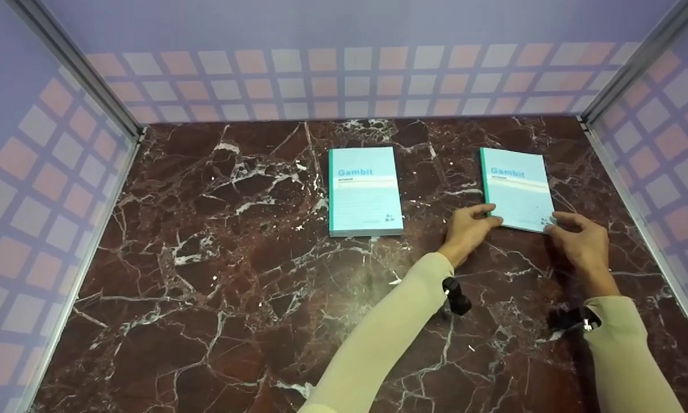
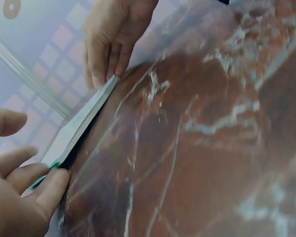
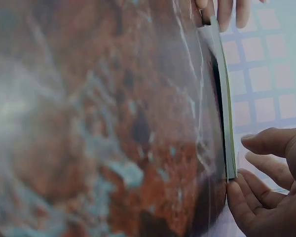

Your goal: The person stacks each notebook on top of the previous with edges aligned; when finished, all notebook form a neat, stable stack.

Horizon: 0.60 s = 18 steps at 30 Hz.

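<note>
A pale blue notebook (image 1: pixel 519 189) with a green spine and "Gambit" on its cover lies at the right of the dark red marble surface. My left hand (image 1: pixel 470 230) holds its near left corner, thumb by the cover and fingers at the spine. At the near right corner, my right hand (image 1: pixel 583 241) grips the edge. A dark gap shows under the notebook's edge (image 3: pixel 230 123) in the right wrist view, so it seems slightly raised there. Left of it lies a matching notebook (image 1: pixel 366 192) with a thicker near edge; whether it is several stacked, I cannot tell.
The brown-red marble tabletop (image 1: pixel 206 321) with white veins spreads around both notebooks. Lilac panels with pink and white squares, such as the back wall (image 1: pixel 344 86), enclose it on three sides. Metal strips run along the corners. Dark cameras sit at both wrists, over pale sleeves.
</note>
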### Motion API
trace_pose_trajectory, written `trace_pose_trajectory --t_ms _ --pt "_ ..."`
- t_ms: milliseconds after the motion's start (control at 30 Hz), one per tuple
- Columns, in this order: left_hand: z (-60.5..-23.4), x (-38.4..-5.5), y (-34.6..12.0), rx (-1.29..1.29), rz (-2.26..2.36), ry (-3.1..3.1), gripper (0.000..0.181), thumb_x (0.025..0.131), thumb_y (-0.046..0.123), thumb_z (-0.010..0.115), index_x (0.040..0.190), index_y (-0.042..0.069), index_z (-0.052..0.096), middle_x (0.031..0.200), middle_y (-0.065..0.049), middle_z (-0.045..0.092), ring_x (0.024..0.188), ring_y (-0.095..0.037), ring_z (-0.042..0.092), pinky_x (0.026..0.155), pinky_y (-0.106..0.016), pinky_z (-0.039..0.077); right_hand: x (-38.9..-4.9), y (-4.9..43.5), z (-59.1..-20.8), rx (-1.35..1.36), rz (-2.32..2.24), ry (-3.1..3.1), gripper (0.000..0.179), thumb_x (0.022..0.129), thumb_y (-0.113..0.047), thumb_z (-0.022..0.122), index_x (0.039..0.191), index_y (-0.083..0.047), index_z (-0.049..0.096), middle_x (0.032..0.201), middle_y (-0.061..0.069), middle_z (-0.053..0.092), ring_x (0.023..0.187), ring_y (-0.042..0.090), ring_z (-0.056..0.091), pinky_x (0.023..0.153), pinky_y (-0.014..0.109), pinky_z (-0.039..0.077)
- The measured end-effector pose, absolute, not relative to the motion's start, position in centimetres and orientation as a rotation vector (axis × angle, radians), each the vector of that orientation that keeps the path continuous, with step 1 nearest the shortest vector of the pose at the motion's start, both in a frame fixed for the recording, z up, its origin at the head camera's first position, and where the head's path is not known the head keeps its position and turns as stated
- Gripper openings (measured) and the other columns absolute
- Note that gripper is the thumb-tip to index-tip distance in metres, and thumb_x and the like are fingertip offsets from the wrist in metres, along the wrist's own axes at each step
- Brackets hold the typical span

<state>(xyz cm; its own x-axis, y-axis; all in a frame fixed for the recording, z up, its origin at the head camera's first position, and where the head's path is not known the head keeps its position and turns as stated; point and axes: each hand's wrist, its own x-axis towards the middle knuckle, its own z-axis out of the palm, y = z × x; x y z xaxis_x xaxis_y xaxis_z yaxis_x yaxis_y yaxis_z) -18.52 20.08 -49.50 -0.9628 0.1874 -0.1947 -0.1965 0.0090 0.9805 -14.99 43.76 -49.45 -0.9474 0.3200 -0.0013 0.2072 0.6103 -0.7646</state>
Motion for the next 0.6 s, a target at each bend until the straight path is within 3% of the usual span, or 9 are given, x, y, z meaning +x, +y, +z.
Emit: trace_pose_trajectory --t_ms 167,300,400,600 --pt "-49.2 -18.4 20.1 -0.109 2.195 2.013 0.03 0.092 0.009 0.081 0.122 0.013 0.082 0.121 0.014 0.075 0.117 -0.005 0.066 0.094 -0.018 0.052 -14.6 43.6 -49.3 -0.433 1.516 -2.602 0.043 0.1 -0.019 0.077 0.134 0.006 0.068 0.087 -0.024 0.069 0.072 0.002 0.067 0.063 0.014 0.054" --pt "-49.0 -18.5 19.8 -0.176 2.233 2.048 0.024 0.093 0.007 0.082 0.116 0.012 0.084 0.106 0.007 0.079 0.094 -0.006 0.074 0.084 -0.023 0.059 -14.4 43.5 -49.2 -0.42 1.903 -2.405 0.032 0.098 -0.009 0.078 0.128 0.0 0.074 0.094 -0.014 0.075 0.082 0.003 0.072 0.075 0.015 0.059" --pt "-48.8 -18.7 19.5 -0.228 2.296 1.967 0.02 0.093 0.001 0.08 0.112 0.007 0.084 0.092 0.0 0.078 0.077 -0.016 0.077 0.076 -0.032 0.065 -14.3 43.5 -49.1 -0.42 2.07 -2.304 0.03 0.097 -0.006 0.079 0.127 -0.003 0.075 0.098 -0.01 0.076 0.087 0.004 0.073 0.081 0.015 0.059" --pt "-48.0 -19.1 19.0 -0.348 2.464 1.66 0.02 0.09 -0.013 0.076 0.105 -0.002 0.082 0.087 -0.005 0.075 0.081 -0.029 0.079 0.073 -0.029 0.065 -13.9 43.3 -48.9 -0.384 2.085 -2.351 0.041 0.099 -0.012 0.079 0.137 -0.002 0.069 0.104 -0.012 0.075 0.091 0.001 0.073 0.086 0.015 0.057"
